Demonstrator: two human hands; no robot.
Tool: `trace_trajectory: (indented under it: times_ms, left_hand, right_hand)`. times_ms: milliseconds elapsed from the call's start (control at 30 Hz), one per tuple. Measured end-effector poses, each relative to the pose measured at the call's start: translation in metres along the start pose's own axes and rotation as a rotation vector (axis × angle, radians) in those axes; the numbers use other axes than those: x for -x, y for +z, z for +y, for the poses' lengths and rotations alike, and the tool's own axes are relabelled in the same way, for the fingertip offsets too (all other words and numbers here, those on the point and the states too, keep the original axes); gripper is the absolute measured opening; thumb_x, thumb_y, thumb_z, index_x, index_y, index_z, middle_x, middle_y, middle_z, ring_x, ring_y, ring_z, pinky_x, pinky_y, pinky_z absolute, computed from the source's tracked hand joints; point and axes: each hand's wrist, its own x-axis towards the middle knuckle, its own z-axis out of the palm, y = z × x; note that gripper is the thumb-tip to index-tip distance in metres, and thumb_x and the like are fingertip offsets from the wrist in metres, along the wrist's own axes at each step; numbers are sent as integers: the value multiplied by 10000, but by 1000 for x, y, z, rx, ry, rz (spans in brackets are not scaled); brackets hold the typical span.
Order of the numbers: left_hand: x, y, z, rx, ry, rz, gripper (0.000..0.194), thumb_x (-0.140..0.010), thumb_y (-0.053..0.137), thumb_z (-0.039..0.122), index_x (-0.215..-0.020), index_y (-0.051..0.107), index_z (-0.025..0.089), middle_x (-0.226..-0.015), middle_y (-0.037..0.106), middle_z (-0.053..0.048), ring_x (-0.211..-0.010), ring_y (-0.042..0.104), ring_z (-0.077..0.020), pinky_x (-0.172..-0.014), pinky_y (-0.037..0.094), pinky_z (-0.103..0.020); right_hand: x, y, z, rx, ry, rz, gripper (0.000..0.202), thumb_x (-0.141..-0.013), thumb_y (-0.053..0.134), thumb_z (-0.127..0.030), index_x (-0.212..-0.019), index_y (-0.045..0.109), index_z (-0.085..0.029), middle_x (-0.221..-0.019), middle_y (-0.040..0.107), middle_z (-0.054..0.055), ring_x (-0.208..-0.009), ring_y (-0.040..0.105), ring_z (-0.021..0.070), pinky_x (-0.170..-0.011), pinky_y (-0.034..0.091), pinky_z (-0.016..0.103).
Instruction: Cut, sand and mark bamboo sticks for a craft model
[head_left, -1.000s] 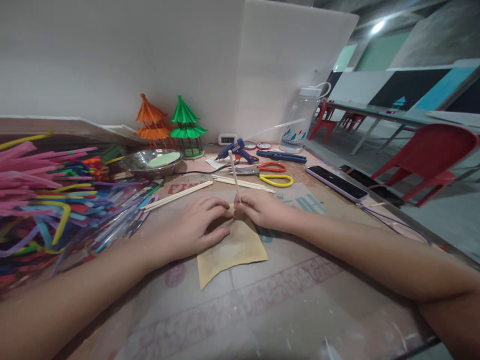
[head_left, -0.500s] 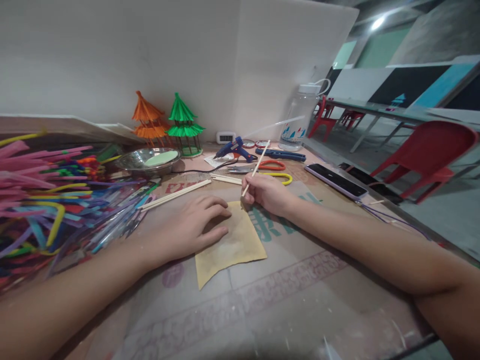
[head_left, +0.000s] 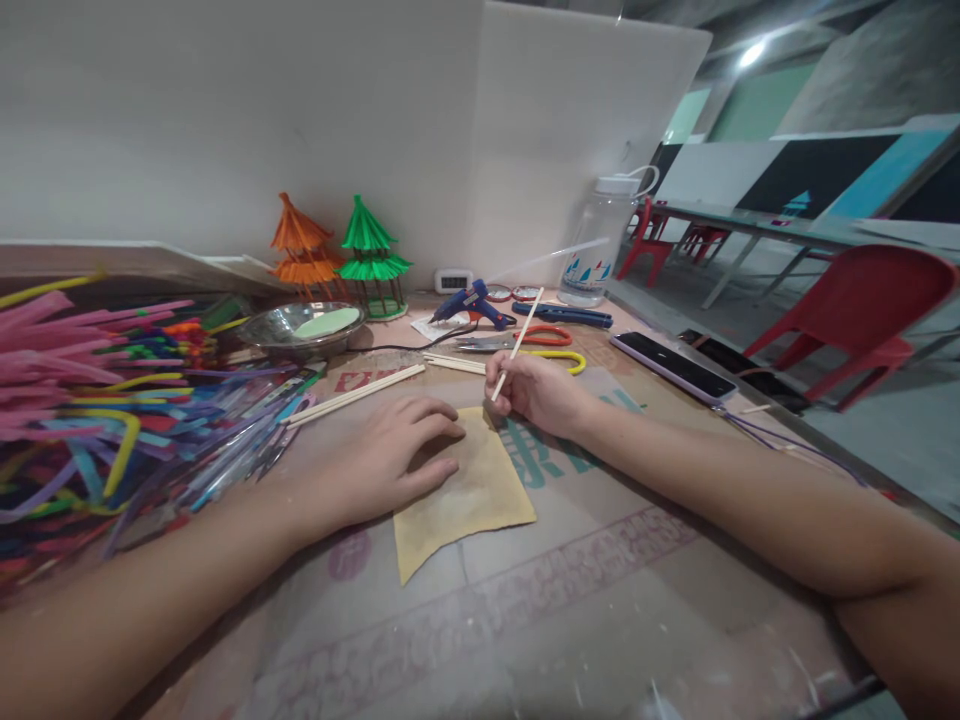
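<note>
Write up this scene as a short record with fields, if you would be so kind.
Left hand: palm down, fingers loosely spread, reaching over the left side of the sheet
Right hand: holding a thin stick, slanted, near the sheet's far right corner
Sheet: yellow, near edge uneven
Loose sticks: on the table, beyond the left hand
Tools: glue gun; scissors with one orange and one yellow handle
Models: orange and green, tiered, side by side
Bowl: metallic, containing a pale green disc
</note>
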Motion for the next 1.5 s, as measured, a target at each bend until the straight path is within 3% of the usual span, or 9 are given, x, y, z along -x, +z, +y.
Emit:
trace_trajectory:
  times_ms: [200, 300, 433, 567, 667, 900, 1133, 1300, 1500]
  left_hand:
    - [2, -4, -1, 48, -15, 70, 312, -995, 480, 433, -1144, 642, 212, -1239, 654, -79, -1153, 596, -235, -992, 481, -384]
    - [2, -17, -5, -88, -75, 143, 309, -1016, 414, 369, -1063, 664, 192, -1133, 696, -82, -1058, 634, -235, -923, 500, -380]
    - [3, -37, -18, -453, -195, 130, 313, -988, 418, 311, -959, 696, 171, -1009, 718, -118, -952, 648, -291, -849, 497, -427]
    - [6, -45, -32, -608, -292, 46, 299, -962, 436, 303, -1041, 691, 166, -1035, 716, -140, -939, 669, -311, -810, 502, -417]
    - [8, -44, -37, -598, -327, -9, 308, -960, 412, 286, -922, 689, 158, -958, 718, -157, -898, 681, -329, -774, 502, -419]
    - [11, -37, -45, -565, -430, 9, 268, -959, 398, 276, -989, 647, 181, -844, 731, -133, -724, 702, -296, -623, 479, -359]
    - [13, -38, -48, -558, -392, 11, 255, -922, 413, 227, -881, 655, 161, -847, 699, -174, -818, 688, -339, -715, 487, -406]
    - [9, -37, -22, -497, -451, 96, 220, -929, 450, 293, -933, 638, 178, -775, 686, -107, -671, 656, -266, -644, 436, -348]
    - [5, -35, 23, -37, -400, 131, 174, -936, 489, 341, -940, 628, 237, -795, 709, -5, -693, 638, -182, -637, 427, -279]
  right_hand:
    - [1, -2, 3, 176, -68, -42, 219, -880, 458, -362, -755, 522, -194, -578, 528, -14, -509, 472, 131, -547, 362, 260]
    - [6, -4, -3, 565, -205, -30, 366, -930, 449, -471, -672, 466, -211, -550, 472, -23, -504, 422, 128, -532, 323, 264]
    - [12, -8, -15, 1282, -334, 33, 383, -951, 511, -399, -624, 449, -209, -587, 509, 5, -543, 429, 139, -532, 252, 284]
    - [12, -12, -19, 1704, -254, 111, 266, -962, 524, -384, -786, 583, -193, -711, 650, 76, -589, 533, 186, -534, 248, 299]
    - [11, -18, -16, 1870, -257, 222, 218, -965, 529, -383, -983, 609, -180, -809, 706, 115, -689, 618, 232, -559, 272, 297]
    - [13, -19, -6, 1828, -403, 158, 209, -988, 499, -354, -1027, 594, -173, -861, 706, 104, -797, 637, 245, -625, 296, 299]
    - [11, -22, 0, 1702, -460, 124, 186, -981, 526, -332, -1008, 615, -171, -820, 693, 68, -766, 613, 208, -639, 312, 283]
    - [13, -24, 1, 1674, -800, 93, 228, -1004, 492, -314, -1022, 631, -135, -811, 686, 80, -707, 595, 188, -629, 357, 282]
    - [19, -10, 3, 1733, -1205, 41, 258, -1013, 483, -224, -1221, 598, -123, -788, 692, 66, -713, 589, 191, -652, 401, 303]
